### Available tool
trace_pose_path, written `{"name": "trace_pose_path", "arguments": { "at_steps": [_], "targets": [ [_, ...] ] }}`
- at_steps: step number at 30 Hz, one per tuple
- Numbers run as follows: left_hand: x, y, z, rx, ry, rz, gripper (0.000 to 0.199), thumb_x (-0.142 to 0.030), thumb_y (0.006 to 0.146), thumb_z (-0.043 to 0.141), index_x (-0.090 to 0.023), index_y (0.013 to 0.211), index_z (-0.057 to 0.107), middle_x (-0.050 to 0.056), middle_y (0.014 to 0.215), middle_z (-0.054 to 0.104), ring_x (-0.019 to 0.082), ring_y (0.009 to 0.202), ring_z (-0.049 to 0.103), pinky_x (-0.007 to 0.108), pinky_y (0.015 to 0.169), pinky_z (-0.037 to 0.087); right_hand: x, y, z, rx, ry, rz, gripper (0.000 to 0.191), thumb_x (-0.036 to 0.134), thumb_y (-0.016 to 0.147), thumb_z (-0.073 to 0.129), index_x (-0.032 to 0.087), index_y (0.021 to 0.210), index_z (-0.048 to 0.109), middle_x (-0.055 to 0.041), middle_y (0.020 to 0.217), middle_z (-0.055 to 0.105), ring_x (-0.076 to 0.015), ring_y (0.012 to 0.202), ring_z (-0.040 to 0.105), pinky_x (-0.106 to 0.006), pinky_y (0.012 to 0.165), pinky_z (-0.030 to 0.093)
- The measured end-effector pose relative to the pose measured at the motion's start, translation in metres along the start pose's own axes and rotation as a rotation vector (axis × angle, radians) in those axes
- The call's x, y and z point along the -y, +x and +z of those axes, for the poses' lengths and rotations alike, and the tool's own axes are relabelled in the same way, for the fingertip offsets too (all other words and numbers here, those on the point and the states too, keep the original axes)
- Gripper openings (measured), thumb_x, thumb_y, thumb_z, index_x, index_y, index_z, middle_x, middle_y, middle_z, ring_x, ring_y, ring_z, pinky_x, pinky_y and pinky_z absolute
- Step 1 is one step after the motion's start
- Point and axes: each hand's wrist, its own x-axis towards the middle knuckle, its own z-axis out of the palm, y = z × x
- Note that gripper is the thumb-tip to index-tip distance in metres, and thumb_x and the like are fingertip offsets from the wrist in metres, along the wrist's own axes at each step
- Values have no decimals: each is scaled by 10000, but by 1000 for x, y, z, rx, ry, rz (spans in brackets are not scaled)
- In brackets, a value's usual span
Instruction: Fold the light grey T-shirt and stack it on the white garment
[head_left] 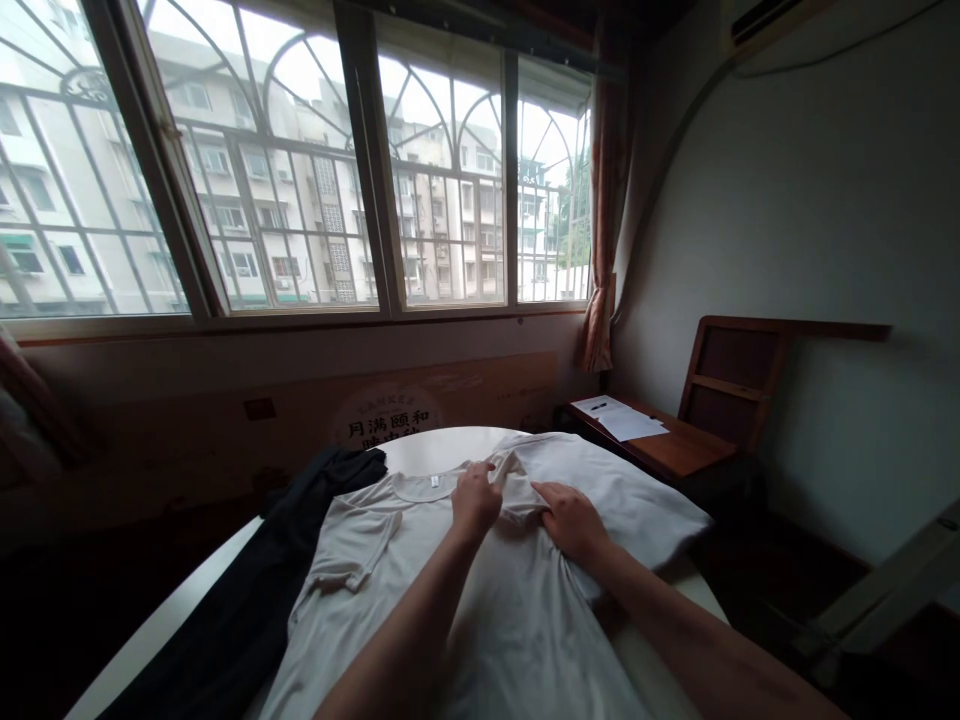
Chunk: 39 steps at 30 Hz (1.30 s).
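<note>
Head cam: pale T-shirt (435,550) is mostly spread out on the white table (427,450) — just one bunched shoulder (517,488) not flat yet, left hand (477,497) curled there, right hand (574,522) half-open against it — can't tell if either's actually pinching cloth

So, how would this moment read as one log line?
left hand: on pale shirt, near collar; right hand: at shirt's bunched fabric; dark cloth: left of shirt; white table: underneath

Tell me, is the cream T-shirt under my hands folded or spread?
Mostly spread: the T-shirt shows its neckline and one sleeve laid out.
</note>
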Motion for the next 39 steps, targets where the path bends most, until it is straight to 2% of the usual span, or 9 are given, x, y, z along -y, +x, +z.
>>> {"name": "trace_pose_path", "arguments": {
  "at_steps": [5, 8, 11, 18, 22, 26, 30, 35, 39],
  "targets": [
    [-18, 28, 14, 45, 305, 58, 305, -215, 858, 665, -161, 1152, 729, 173, 1194, 732, 340, 1209, 610, 439, 1059, 424, 1, -1, -6, 16, -40, 59, 486, 186, 905, 519, 190, 1376, 638, -99, 1280, 693, -251, 1193, 599, -336, 1066, 399],
    [-24, 52, 26, 66, 394, 73, 215, -356, 880, 673, -189, 973, 772, 150, 1098, 763, 322, 1140, 645, 408, 1003, 451, 2, -2, -11, 51, -57, 71, 428, 210, 933, 525, 238, 1336, 667, -86, 1209, 723, -262, 1143, 616, -343, 997, 422],
    [-25, 71, 38, 82, 422, 80, 188, -385, 841, 720, -205, 813, 765, 132, 1010, 775, 301, 1068, 673, 386, 938, 481, 3, -3, -17, 77, -34, 73, 423, 196, 935, 527, 263, 1329, 665, -75, 1184, 735, -262, 1115, 633, -344, 957, 428],
    [-21, 101, 48, 50, 367, 91, 222, -378, 931, 679, -161, 942, 719, 73, 1029, 749, 211, 1010, 680, 427, 980, 501, 5, -1, -24, 91, 18, 88, 287, 179, 950, 520, 267, 1133, 724, -51, 1110, 742, -232, 1052, 651, -313, 909, 420],
    [-17, 104, 53, 61, 358, 98, 190, -348, 939, 672, -161, 936, 705, 59, 995, 737, 201, 961, 680, 411, 940, 517, 0, 0, -21, 98, 5, 97, 263, 214, 976, 526, 279, 1108, 744, -45, 1100, 738, -225, 1040, 655, -315, 902, 415],
    [-20, 91, 56, 32, 378, 160, 87, -230, 913, 649, -160, 926, 699, 128, 1006, 721, 268, 1025, 655, 407, 942, 480, -3, 0, -20, 128, -21, 78, 249, 287, 995, 553, 297, 1117, 769, -55, 1104, 745, -248, 1067, 650, -333, 910, 416],
    [-31, 61, 38, 17, 393, 335, 190, -200, 958, 495, -185, 1046, 663, 163, 1150, 660, 304, 1158, 566, 440, 1026, 414, -4, 0, -21, 138, -18, 89, 251, 297, 991, 568, 294, 1140, 770, -60, 1120, 755, -257, 1090, 655, -338, 922, 419],
    [-30, -2, 6, 269, 401, 581, 105, -343, 842, 705, -248, 856, 662, 84, 971, 689, 283, 1014, 599, 382, 948, 464, -6, -1, -22, 134, -1, 98, 253, 316, 991, 571, 273, 1150, 764, -59, 1134, 764, -249, 1079, 674, -335, 927, 422],
    [-21, -41, -2, 347, 528, 543, 141, -371, 805, 741, -246, 809, 677, 92, 940, 689, 291, 983, 606, 378, 880, 485, -7, -2, -20, 123, -14, 93, 261, 319, 992, 566, 267, 1152, 765, -64, 1140, 763, -248, 1086, 674, -337, 927, 426]
  ]
}}
